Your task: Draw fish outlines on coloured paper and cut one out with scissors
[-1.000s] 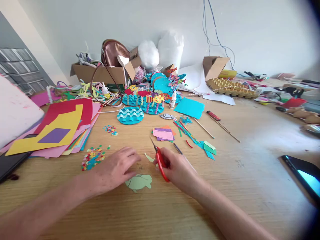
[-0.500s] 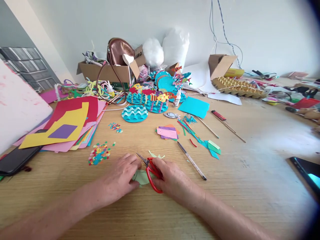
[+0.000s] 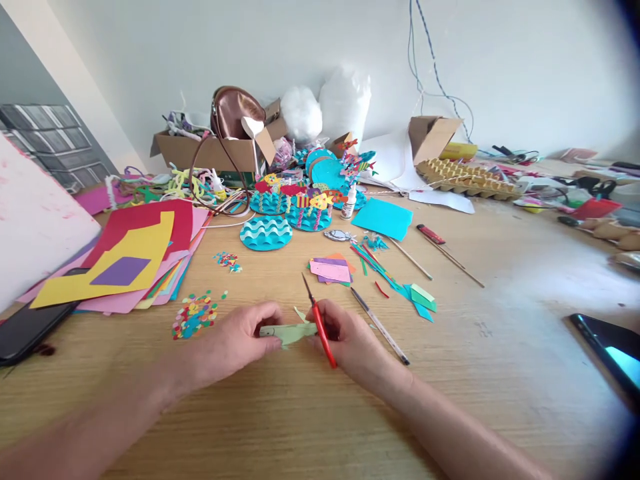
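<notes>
Between my hands is a light green paper fish [image 3: 289, 333], its drawn head end toward the left. My left hand [image 3: 249, 335] pinches that end between thumb and fingers. Red-handled scissors [image 3: 323, 330] are in my right hand [image 3: 341, 333], blades closed and pointing up and away. The right fingers also reach the tail end of the paper; whether they grip it is partly hidden. A pale green offcut [image 3: 299, 313] lies just behind the paper. Right of my right hand rests a pen [image 3: 380, 325].
Paper dots [image 3: 196, 315] lie left of my hands, with stacked coloured sheets [image 3: 123, 247] beyond. Small paper cards [image 3: 330, 269] and thin strips [image 3: 377, 263] lie ahead. Farther back stand decorated turquoise pieces [image 3: 307, 215], a glue bottle [image 3: 349, 204] and a cardboard box [image 3: 197, 152]. A phone [image 3: 607, 353] is at right.
The green paper fish has been lifted and tilted off the table. The scissors have swung from pointing left to pointing away, and my left hand has turned, its thumb now on the paper.
</notes>
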A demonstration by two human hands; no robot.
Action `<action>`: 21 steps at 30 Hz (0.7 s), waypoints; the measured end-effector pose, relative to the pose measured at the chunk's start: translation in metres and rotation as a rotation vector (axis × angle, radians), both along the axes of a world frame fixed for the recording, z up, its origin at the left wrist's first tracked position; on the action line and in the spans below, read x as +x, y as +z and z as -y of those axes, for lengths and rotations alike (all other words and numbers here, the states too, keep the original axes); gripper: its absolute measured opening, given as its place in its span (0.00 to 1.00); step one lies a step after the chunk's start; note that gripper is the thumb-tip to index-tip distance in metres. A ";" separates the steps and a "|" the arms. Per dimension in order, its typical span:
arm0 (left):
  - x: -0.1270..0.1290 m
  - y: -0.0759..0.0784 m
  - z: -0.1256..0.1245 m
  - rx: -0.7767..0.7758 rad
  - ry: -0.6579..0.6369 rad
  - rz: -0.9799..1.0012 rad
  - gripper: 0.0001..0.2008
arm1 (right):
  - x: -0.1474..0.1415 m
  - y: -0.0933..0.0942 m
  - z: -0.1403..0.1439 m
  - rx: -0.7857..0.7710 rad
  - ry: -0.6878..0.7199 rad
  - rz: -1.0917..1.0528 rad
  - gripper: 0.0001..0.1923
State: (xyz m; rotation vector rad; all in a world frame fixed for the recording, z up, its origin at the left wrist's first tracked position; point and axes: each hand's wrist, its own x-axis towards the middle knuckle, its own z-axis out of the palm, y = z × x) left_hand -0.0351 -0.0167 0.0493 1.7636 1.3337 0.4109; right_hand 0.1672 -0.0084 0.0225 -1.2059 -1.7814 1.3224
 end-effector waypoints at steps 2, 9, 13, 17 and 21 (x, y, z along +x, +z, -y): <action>0.002 0.004 -0.005 -0.013 0.079 0.242 0.06 | 0.002 0.007 -0.002 -0.110 -0.059 -0.172 0.12; 0.037 0.003 -0.010 -0.016 0.151 0.656 0.15 | 0.003 0.018 -0.002 -0.219 -0.216 -0.594 0.20; 0.058 -0.001 -0.015 0.010 0.189 0.645 0.10 | 0.003 0.017 -0.001 -0.226 -0.187 -0.587 0.20; 0.059 -0.002 -0.024 0.043 0.202 0.550 0.09 | 0.008 0.020 -0.004 -0.182 -0.241 -0.512 0.18; 0.053 -0.003 -0.027 0.057 0.180 0.497 0.07 | 0.012 0.020 -0.008 -0.124 -0.295 -0.468 0.15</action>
